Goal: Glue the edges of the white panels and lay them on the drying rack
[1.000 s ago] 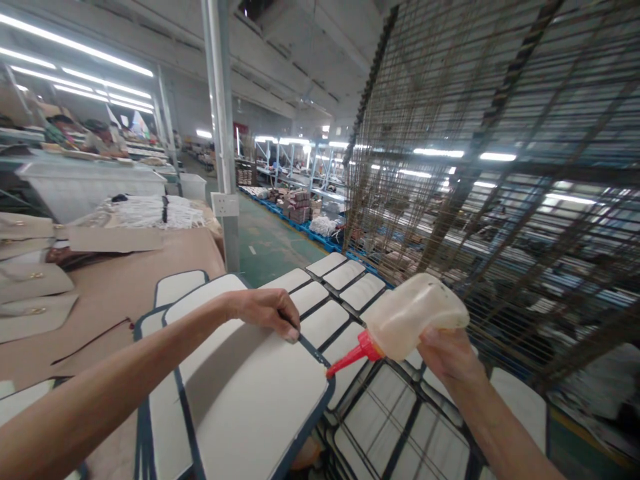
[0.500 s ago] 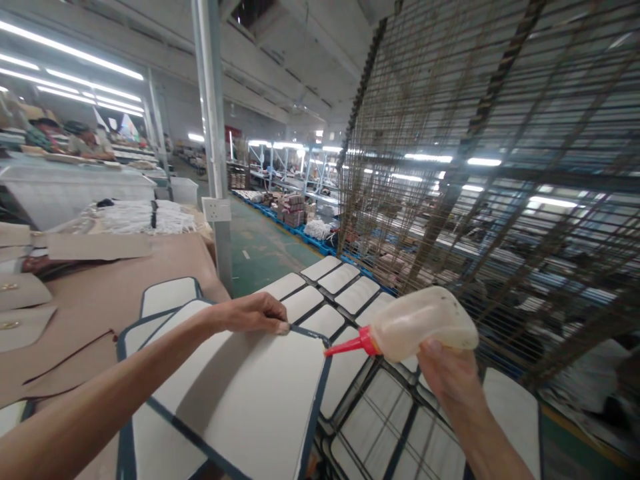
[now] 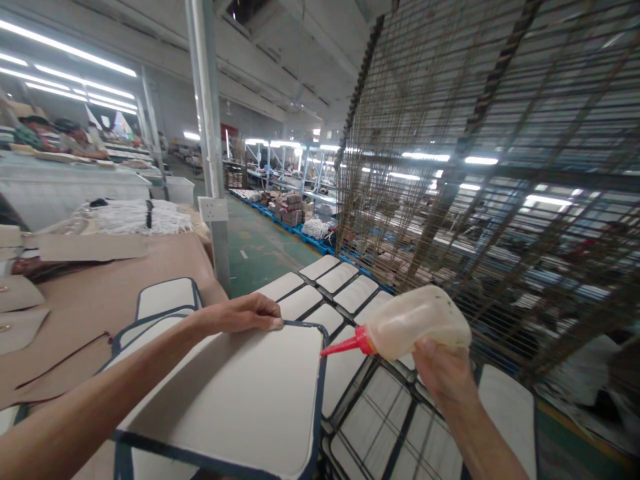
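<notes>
A white panel (image 3: 240, 393) with rounded corners and a dark blue edge is held up by my left hand (image 3: 255, 312), which pinches its far edge. My right hand (image 3: 443, 363) grips a translucent squeeze bottle (image 3: 417, 323) lying nearly sideways. The bottle's red nozzle (image 3: 345, 345) points left, its tip at the panel's right edge just below the corner. Whitish wet-looking marks show along that edge. More blue-edged panels (image 3: 167, 298) lie beneath and behind the held one, partly hidden by it and my left arm.
Beside the panel, several white panels rest on a wire rack (image 3: 370, 427). A tall wire mesh rack (image 3: 450, 167) stands tilted at the right. A metal post (image 3: 205, 120) rises beyond the brown table (image 3: 170, 257). White cords (image 3: 150, 217) are heaped there. People (image 3: 75, 137) sit at the far left.
The nozzle tip has gone from the panel's far right corner to slightly lower along the right edge. The held panel has shifted and turned flatter toward me.
</notes>
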Motion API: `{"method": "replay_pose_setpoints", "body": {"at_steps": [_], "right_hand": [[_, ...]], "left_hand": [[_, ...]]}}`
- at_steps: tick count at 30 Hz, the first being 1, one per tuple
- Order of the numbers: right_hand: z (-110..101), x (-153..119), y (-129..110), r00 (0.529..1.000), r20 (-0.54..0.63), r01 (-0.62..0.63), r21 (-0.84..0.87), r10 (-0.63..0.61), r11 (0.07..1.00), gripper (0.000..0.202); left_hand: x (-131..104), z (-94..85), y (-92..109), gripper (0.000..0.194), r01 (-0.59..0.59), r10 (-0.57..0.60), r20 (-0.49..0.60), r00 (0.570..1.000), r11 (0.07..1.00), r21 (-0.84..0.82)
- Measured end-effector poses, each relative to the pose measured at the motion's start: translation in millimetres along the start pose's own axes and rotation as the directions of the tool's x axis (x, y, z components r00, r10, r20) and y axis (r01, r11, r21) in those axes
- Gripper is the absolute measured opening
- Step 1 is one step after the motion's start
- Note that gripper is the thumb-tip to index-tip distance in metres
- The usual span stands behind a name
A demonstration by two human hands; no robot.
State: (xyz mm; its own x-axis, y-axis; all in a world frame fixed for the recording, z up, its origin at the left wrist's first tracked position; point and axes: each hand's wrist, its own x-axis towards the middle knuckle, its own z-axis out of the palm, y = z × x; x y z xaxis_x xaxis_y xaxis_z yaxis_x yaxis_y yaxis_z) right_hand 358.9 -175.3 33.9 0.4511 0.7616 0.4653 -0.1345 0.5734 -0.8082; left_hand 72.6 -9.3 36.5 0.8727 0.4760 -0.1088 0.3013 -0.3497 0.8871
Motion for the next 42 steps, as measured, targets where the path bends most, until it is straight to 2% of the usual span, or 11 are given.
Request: {"method": "replay_pose_setpoints", "body": {"at_steps": [6,10,17,20,25,31,35,42], "right_hand": [[6,-14,-5,0.997,0.071,-0.037,-0.025,0.039,0.999,0.055],[9,-29,-11,0.989,0.110,-0.096,-0.032,0.099,0.995,0.058],[10,-22,-10,0.994,0.040,-0.096,-0.021,0.097,0.995,0.061],[10,-25,-11,0.993,0.061,-0.097,-0.038,0.099,0.995,0.060],[10,-37,-16,0.978,0.117,-0.168,-0.052,0.173,0.984,0.059],[5,-33,-16,0.990,0.098,-0.100,-0.064,0.106,0.993,0.059],[4,-37,-17,0.979,0.143,-0.128,-0.112,0.143,0.985,0.055],[3,-38,-13,0.992,0.103,-0.068,-0.059,0.074,0.996,0.055]], "left_hand": [[-2,1.8,-2,0.043,0.063,-0.063,0.005,0.998,0.993,-0.100],[-4,0.3,-6,0.043,0.085,-0.086,-0.001,0.996,0.991,-0.107],[-5,0.0,-5,0.045,0.080,-0.081,-0.003,0.997,0.989,-0.123],[-6,1.3,-4,0.045,0.089,-0.093,-0.024,0.995,0.985,-0.150],[-9,1.5,-6,0.045,0.124,-0.135,-0.047,0.990,0.974,-0.188],[-11,1.5,-5,0.046,0.126,-0.145,-0.085,0.986,0.972,-0.200],[-13,0.8,-5,0.046,0.129,-0.154,-0.100,0.983,0.968,-0.216],[-15,-1.6,-9,0.044,0.125,-0.158,-0.117,0.980,0.961,-0.246]]}}
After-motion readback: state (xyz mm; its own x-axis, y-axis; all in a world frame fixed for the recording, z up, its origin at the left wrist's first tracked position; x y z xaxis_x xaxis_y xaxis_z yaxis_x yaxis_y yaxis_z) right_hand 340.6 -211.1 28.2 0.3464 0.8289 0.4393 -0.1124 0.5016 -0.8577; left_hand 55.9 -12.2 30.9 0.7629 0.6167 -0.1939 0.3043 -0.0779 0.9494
